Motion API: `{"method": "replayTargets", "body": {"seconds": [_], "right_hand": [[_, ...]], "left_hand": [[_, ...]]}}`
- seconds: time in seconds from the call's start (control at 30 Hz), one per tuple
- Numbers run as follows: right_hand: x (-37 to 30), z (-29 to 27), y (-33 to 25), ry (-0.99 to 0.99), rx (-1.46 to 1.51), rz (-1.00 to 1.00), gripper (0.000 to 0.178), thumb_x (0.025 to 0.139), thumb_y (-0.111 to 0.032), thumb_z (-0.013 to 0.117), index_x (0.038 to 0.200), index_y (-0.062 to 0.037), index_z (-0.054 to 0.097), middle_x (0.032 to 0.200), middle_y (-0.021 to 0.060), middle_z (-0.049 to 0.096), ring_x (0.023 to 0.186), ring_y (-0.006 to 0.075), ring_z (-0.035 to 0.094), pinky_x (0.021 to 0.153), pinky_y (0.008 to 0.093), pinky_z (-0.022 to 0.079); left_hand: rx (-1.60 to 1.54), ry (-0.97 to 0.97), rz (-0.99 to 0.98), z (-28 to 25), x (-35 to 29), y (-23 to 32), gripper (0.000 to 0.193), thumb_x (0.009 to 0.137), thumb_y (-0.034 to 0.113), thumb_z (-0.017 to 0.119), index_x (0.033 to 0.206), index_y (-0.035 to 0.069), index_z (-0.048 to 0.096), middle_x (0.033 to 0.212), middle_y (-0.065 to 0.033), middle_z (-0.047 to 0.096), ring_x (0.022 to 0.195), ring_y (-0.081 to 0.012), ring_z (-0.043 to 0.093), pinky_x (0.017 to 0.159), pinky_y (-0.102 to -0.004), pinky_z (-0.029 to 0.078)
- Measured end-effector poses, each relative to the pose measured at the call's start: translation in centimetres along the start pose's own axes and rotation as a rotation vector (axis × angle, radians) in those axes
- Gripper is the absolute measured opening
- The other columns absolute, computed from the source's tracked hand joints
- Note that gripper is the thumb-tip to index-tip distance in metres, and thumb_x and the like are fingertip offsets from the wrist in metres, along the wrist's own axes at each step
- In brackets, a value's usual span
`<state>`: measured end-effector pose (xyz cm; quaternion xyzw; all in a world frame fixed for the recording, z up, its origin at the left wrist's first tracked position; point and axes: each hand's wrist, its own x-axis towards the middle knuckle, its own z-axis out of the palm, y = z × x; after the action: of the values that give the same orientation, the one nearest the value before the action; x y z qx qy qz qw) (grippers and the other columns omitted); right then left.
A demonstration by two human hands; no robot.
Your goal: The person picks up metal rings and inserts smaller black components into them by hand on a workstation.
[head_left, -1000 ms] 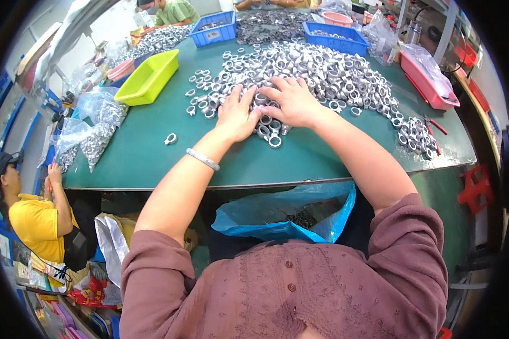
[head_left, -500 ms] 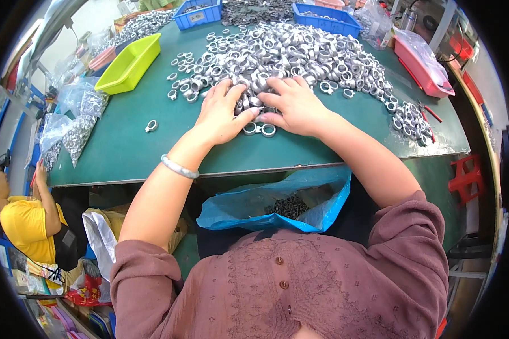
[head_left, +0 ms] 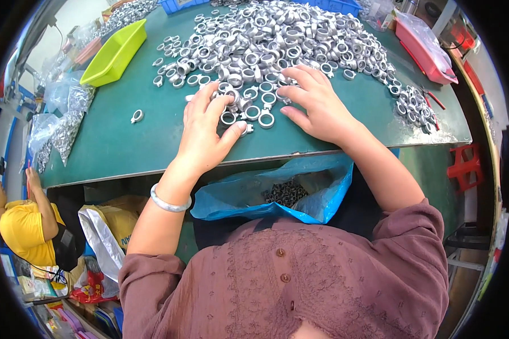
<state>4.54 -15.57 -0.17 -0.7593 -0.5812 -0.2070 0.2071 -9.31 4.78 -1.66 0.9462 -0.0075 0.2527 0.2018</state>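
A large heap of silver metal ring clamps (head_left: 288,42) lies on the green table, and some have spread toward its near edge. My left hand (head_left: 203,130), with a bracelet at the wrist, has its fingers apart along the left side of these nearer rings. Its fingertips and thumb touch or nearly touch a few of them. On their right side hovers my right hand (head_left: 319,107), fingers spread and curved, with its fingertips at the heap's near edge. Neither hand grips a ring. One loose ring clamp (head_left: 137,116) lies apart at the left.
A lime-green tray (head_left: 114,53) and clear bags of small parts (head_left: 68,127) stand at the left. A smaller ring pile (head_left: 414,107), red-handled pliers (head_left: 435,99) and a pink tray (head_left: 424,48) are at right. A blue bag (head_left: 223,203) sits on my lap; a person in yellow (head_left: 28,229) is at left.
My hands have moved apart, the left one nearer to me and the right one to the right. Several rings now lie spread between them, closer to the table's front edge. The view has shifted slightly.
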Motion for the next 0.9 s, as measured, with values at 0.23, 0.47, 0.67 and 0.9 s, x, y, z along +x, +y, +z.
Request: {"method": "replayTargets", "body": {"seconds": [0.23, 0.47, 0.67, 0.9], "right_hand": [[-0.1, 1.4, -3.8, 0.048, 0.162, 0.121, 0.030, 0.072, -0.028, 0.068, 0.082, -0.0022, 0.057, 0.077, 0.0104, 0.054, 0.075, 0.0284, 0.053, 0.067, 0.0378, 0.042], [0.2, 2.0, -4.3, 0.027, 0.145, 0.222, 0.031, 0.069, -0.027, 0.071, 0.081, -0.0023, 0.057, 0.076, 0.0104, 0.054, 0.072, 0.0288, 0.055, 0.065, 0.0386, 0.044], [-0.5, 1.9, -3.7, 0.100, 0.460, 0.331, 0.023, 0.072, -0.014, 0.071, 0.086, -0.0011, 0.059, 0.070, 0.0045, 0.052, 0.063, 0.0156, 0.053, 0.055, 0.0275, 0.042], [-0.3, 0.9, -3.5, 0.112, 1.273, 0.703, 0.018, 0.079, -0.010, 0.066, 0.091, 0.0014, 0.059, 0.084, 0.0025, 0.059, 0.070, 0.0056, 0.054, 0.060, 0.0202, 0.046]], "left_hand": [[0.004, 0.116, 0.006, -0.1, -0.3, 0.5, 0.043, 0.071, 0.013, 0.070, 0.111, 0.005, 0.056, 0.129, -0.0176, 0.043, 0.116, -0.0337, 0.044, 0.095, -0.0384, 0.038], [-0.139, 0.235, -0.007, 0.3, -1.2, 1.3, 0.035, 0.073, 0.007, 0.066, 0.106, 0.002, 0.059, 0.122, -0.0168, 0.050, 0.115, -0.0303, 0.047, 0.095, -0.0363, 0.038], [-0.258, 0.288, -0.008, 0.7, -1.8, 3.1, 0.027, 0.074, 0.002, 0.063, 0.101, 0.000, 0.060, 0.107, -0.0126, 0.055, 0.097, -0.0216, 0.054, 0.086, -0.0299, 0.041], [-0.821, 0.127, -0.256, 1.9, -1.5, 3.8, 0.026, 0.079, 0.005, 0.063, 0.104, -0.002, 0.058, 0.089, -0.0053, 0.057, 0.071, -0.0079, 0.054, 0.061, -0.0178, 0.044]]}}
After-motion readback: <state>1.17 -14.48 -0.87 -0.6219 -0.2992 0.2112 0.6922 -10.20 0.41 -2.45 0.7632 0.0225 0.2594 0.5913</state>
